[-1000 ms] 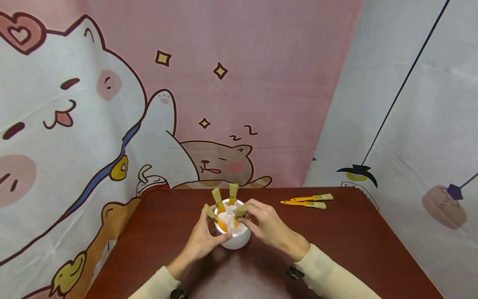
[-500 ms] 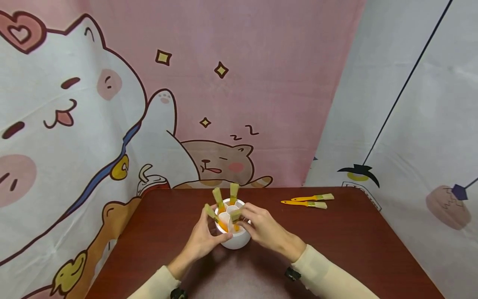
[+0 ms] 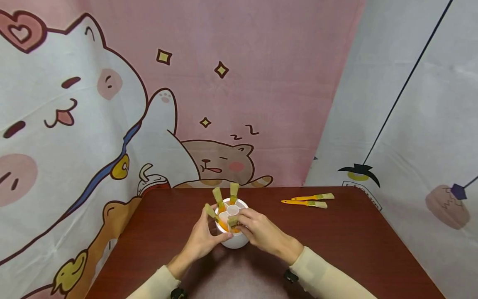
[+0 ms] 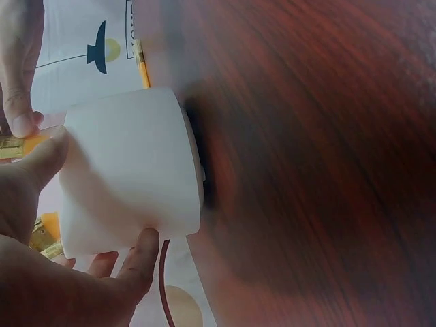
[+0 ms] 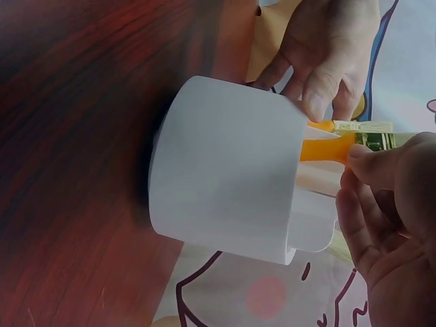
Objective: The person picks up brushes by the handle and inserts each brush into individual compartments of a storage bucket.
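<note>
A white round holder [image 3: 234, 242] with several compartments stands upright on the table. My left hand [image 3: 201, 238] grips it at the left, thumb at the near rim and fingers round the side. In the right wrist view, my right hand [image 5: 388, 197] pinches a flat paintbrush [image 5: 327, 149] near its metal ferrule; the orange handle's lower end is hidden inside the holder. Three more paintbrushes stand bristles up in it: a left brush [image 3: 210, 211] leaning outward by my left hand, a back-left brush [image 3: 217, 194] and a back brush [image 3: 234, 191].
Two loose paintbrushes, a farther one [image 3: 313, 197] and a nearer one [image 3: 304, 203], lie side by side at the table's back right. The dark red-brown table [image 3: 336, 245] meets a cartoon-printed cloth [image 3: 284, 104] along its back edge.
My right hand has moved slightly left and down with the paintbrush, whose bristles now sit lower, nearer the holder's front rim. The left hand and holder have stayed in place.
</note>
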The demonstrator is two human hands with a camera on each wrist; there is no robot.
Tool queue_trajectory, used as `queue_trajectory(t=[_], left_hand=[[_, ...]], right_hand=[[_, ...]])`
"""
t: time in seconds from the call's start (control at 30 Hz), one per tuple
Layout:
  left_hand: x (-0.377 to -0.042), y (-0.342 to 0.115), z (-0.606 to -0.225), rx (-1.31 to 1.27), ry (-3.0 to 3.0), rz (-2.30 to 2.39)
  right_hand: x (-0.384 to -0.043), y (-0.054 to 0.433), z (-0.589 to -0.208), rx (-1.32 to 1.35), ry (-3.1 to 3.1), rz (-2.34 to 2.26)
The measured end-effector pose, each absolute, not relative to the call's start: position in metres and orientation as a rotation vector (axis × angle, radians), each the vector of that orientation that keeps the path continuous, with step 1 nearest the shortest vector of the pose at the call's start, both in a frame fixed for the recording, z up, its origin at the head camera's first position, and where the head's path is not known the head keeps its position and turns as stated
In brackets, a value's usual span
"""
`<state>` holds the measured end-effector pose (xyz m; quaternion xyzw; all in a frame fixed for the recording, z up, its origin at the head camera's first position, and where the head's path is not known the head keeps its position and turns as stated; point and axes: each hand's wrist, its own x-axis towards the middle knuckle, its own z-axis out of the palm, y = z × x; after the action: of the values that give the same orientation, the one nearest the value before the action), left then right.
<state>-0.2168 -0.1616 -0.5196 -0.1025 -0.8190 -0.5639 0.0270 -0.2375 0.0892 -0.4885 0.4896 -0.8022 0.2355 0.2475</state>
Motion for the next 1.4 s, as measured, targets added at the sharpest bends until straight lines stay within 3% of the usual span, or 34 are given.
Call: queue_trajectory(t=[0.63,1.4], left_hand=[[-0.218,-0.162,-0.522,-0.336,-2.582,-1.544],[-0.218,-0.162,-0.513,-0.343,-2.507,-1.836]], right_hand=[[-0.231,0.087,-0.495,1.364,-2.23,0.72],[-0.229,0.112,-0.49,1.321,-2.177,0.904]])
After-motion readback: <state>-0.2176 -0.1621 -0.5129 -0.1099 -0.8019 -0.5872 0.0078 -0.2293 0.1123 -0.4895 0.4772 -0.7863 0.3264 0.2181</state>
